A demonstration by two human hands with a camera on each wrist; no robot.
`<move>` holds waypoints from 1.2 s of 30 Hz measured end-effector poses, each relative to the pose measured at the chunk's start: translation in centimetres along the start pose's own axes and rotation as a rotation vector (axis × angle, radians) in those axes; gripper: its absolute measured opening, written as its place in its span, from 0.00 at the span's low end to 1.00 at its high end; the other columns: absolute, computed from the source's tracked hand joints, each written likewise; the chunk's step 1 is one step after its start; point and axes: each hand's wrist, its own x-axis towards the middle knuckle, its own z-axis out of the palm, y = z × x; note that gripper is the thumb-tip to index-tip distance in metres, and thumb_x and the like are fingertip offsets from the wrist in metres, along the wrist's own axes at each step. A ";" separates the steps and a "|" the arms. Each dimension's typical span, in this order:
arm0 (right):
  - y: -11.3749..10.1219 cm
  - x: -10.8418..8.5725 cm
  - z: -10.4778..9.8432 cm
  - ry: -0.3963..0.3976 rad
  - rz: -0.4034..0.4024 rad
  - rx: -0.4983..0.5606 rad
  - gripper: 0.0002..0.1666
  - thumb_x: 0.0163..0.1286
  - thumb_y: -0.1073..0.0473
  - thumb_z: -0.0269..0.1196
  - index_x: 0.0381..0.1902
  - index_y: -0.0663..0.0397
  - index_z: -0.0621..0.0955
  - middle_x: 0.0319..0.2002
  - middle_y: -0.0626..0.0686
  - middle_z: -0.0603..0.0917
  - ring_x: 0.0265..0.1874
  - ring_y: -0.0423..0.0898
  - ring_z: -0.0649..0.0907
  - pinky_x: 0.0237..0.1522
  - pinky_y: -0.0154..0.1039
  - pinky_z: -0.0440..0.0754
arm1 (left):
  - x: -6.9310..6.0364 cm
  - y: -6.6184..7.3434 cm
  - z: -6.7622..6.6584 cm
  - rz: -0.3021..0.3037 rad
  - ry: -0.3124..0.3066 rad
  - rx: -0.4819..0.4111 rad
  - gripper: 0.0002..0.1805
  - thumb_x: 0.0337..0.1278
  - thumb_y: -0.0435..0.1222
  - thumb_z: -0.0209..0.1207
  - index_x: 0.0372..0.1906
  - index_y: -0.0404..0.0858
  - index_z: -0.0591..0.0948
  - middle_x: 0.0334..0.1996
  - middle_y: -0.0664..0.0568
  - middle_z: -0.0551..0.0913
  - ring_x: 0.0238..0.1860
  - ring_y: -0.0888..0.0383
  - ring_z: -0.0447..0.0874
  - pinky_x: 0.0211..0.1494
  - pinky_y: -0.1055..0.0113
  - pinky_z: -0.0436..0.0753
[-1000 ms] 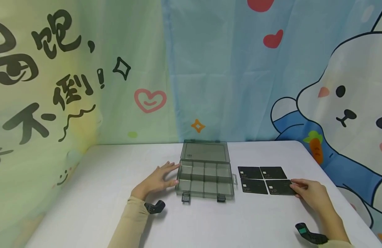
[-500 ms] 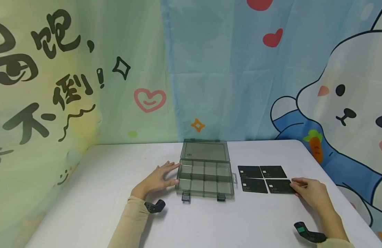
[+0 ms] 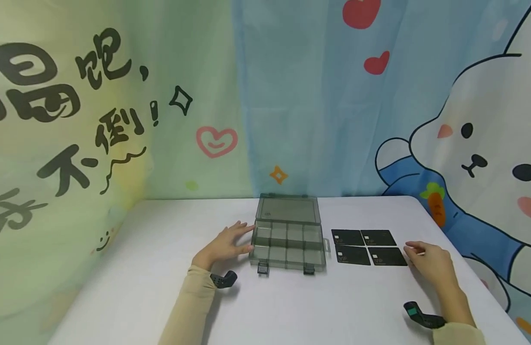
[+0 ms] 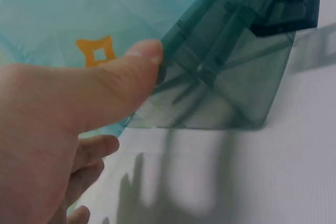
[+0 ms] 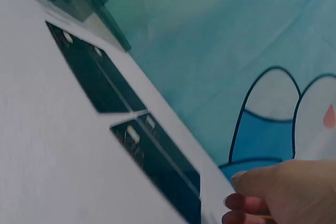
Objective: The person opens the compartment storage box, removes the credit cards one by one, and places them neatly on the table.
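A grey see-through compartment box (image 3: 287, 244) lies on the table, its lid (image 3: 288, 211) folded back behind it. My left hand (image 3: 224, 245) touches the box's left side with fingers and thumb spread. In the left wrist view the thumb (image 4: 131, 74) meets the box's edge. Several black cards marked VIP (image 3: 352, 255) lie flat in two rows right of the box. Just right of the front right card (image 3: 388, 257), my right hand (image 3: 430, 262) hovers or rests apart from it, fingers loosely curled with nothing held. The right wrist view also shows a gap between hand (image 5: 291, 190) and cards.
Two latches (image 3: 309, 269) stick out from the box's front edge. The white table (image 3: 317, 311) ends at a printed curtain (image 3: 287, 96) behind. Each wrist wears a black device (image 3: 224, 279).
My right hand has let go of the front right card and drawn slightly away from it. The left hand stays on the box. The head view has shifted a little.
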 end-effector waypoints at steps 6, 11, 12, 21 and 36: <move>-0.6 0.1 -0.6 0.065 -0.068 -0.006 0.24 0.70 0.51 0.56 0.54 0.65 0.77 0.41 0.68 0.82 0.36 0.60 0.81 0.30 0.47 0.83 | 1.4 1.0 1.5 -0.034 -0.022 -0.016 0.35 0.60 0.51 0.59 0.71 0.48 0.64 0.72 0.40 0.59 0.75 0.41 0.47 0.74 0.37 0.47; -1.7 0.4 -1.0 0.081 -0.114 -0.006 0.23 0.70 0.50 0.56 0.53 0.63 0.78 0.43 0.69 0.82 0.39 0.63 0.80 0.35 0.57 0.80 | 1.9 1.1 2.3 -0.076 -0.034 -0.050 0.35 0.60 0.52 0.58 0.71 0.50 0.64 0.73 0.40 0.57 0.75 0.41 0.47 0.73 0.37 0.52; -2.0 0.4 -1.0 0.080 -0.122 -0.010 0.22 0.70 0.51 0.56 0.53 0.62 0.78 0.43 0.68 0.82 0.39 0.63 0.80 0.35 0.57 0.80 | 1.9 1.2 2.4 -0.088 -0.039 -0.054 0.35 0.60 0.53 0.58 0.71 0.50 0.64 0.73 0.41 0.57 0.75 0.41 0.47 0.73 0.38 0.52; -3.7 -0.4 -0.2 0.039 -0.184 -0.042 0.19 0.68 0.54 0.57 0.50 0.61 0.80 0.40 0.65 0.84 0.35 0.58 0.82 0.36 0.56 0.81 | 0.6 2.3 3.4 -0.149 -0.029 -0.062 0.33 0.60 0.51 0.58 0.69 0.48 0.67 0.71 0.40 0.61 0.74 0.41 0.52 0.73 0.39 0.56; -11.9 -0.1 1.0 0.059 -0.376 -0.055 0.18 0.68 0.55 0.59 0.52 0.56 0.80 0.41 0.55 0.80 0.34 0.48 0.81 0.34 0.47 0.82 | -1.1 4.0 -0.9 -0.159 0.148 0.094 0.27 0.65 0.45 0.55 0.67 0.42 0.70 0.66 0.39 0.68 0.68 0.39 0.65 0.69 0.43 0.65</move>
